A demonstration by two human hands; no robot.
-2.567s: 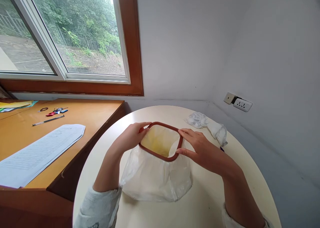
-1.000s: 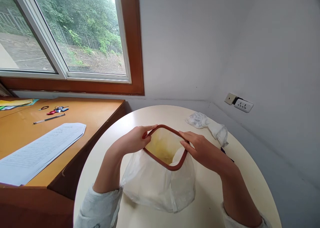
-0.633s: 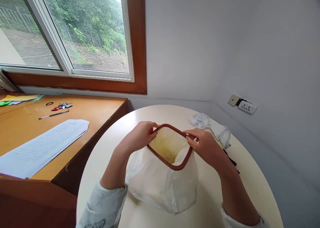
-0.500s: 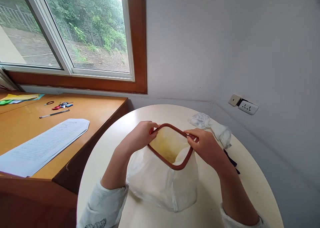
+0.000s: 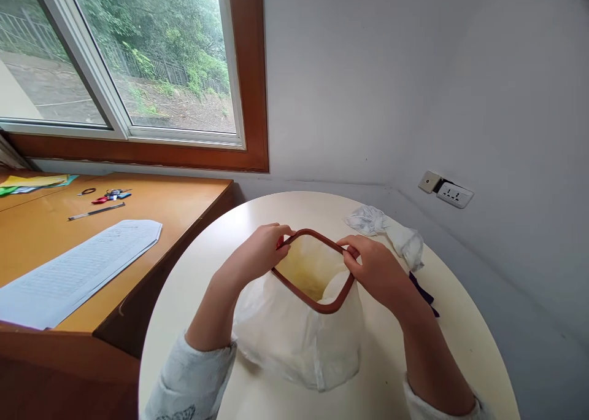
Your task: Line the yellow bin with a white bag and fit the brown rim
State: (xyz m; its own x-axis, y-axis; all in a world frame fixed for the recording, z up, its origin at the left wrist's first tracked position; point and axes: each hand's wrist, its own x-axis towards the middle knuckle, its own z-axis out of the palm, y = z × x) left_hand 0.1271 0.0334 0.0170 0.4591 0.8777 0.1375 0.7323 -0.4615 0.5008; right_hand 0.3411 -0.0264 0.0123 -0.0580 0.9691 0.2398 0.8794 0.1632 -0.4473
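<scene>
A brown rounded-rectangular rim (image 5: 329, 306) sits over the mouth of a thin white plastic bag (image 5: 294, 340). Yellow shows through the bag inside the opening, as of a container's inner wall. Outside the rim the bag hangs down loosely all round, hiding whatever it covers. My left hand (image 5: 260, 251) is closed on the rim's left side, thumb and fingers pinching it. On the right side my right hand (image 5: 375, 266) pinches the rim near its far right corner. The rim slants slightly in view, its near corner toward me.
On the round cream table (image 5: 184, 322), a crumpled, knotted plastic bag (image 5: 384, 229) and a dark strip (image 5: 424, 294) lie to the right. The wooden desk (image 5: 193, 202) at left carries papers (image 5: 87, 272), a pen (image 5: 96, 211) and keys (image 5: 115, 194). A wall socket (image 5: 454, 194) is at right.
Both hands keep their hold on the rim, with hardly any movement. The view has shifted very slightly.
</scene>
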